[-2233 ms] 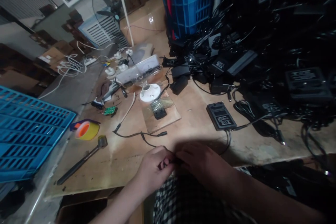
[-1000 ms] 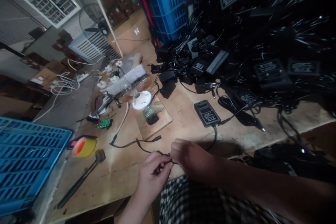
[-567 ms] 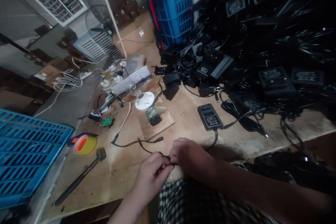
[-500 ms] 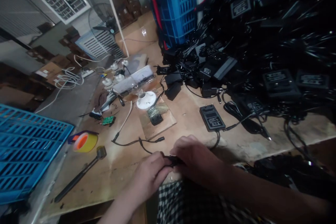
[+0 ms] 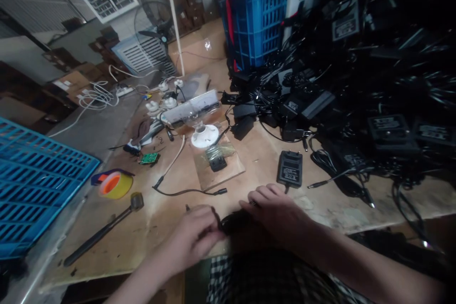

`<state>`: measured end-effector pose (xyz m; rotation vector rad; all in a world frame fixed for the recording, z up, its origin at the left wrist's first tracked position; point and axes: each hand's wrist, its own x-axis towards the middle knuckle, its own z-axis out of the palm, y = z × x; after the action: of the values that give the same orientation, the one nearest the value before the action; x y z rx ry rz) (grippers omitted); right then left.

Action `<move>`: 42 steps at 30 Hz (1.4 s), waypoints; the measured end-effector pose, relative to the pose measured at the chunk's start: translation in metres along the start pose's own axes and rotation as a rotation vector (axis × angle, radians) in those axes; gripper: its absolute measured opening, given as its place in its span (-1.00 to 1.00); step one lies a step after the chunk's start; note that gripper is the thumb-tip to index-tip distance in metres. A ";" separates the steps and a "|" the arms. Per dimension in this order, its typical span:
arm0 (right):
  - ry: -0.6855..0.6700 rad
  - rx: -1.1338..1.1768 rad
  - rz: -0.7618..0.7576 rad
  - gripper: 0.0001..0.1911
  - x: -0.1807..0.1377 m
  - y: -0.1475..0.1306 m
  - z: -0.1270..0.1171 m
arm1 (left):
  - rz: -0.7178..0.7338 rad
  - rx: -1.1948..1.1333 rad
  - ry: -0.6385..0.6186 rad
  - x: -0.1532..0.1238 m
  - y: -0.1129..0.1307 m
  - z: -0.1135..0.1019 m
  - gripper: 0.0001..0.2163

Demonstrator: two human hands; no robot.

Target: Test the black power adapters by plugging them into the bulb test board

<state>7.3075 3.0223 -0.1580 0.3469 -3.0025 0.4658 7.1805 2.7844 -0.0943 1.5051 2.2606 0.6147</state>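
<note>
A bundled black cable (image 5: 235,221) stretches between my two hands, low over the table's front edge. My left hand (image 5: 197,232) pinches its left end, and a short dark tip sticks out above the fingers. Closed over the bundle's right side is my right hand (image 5: 272,206). Just beyond that hand lies a black power adapter (image 5: 289,170), label and prongs facing up; its cord runs down behind the fingers. A loose black plug lead (image 5: 192,193) rests on the table ahead of my left hand. My palms hide part of the bundle.
A hammer (image 5: 107,229) and a yellow tape roll (image 5: 117,185) lie at left, near a green circuit board (image 5: 149,158). A white lamp socket (image 5: 204,136) stands mid-table by a wooden board (image 5: 228,175). Adapters (image 5: 388,128) are heaped at right. A blue crate (image 5: 42,185) is at left.
My hands have moved apart, showing more of the bundle between them. The cable tail beside the plug lead has been drawn in toward my left hand. The adapter has turned more upright, and the view has shifted.
</note>
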 end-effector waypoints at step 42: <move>0.084 0.513 0.453 -0.52 0.001 -0.012 -0.049 | -0.067 -0.270 0.037 -0.012 -0.021 0.020 -0.80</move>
<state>7.3113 3.0261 -0.1077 -0.3323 -2.8231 1.2551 7.1793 2.7699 -0.1219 1.2917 2.1429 0.8928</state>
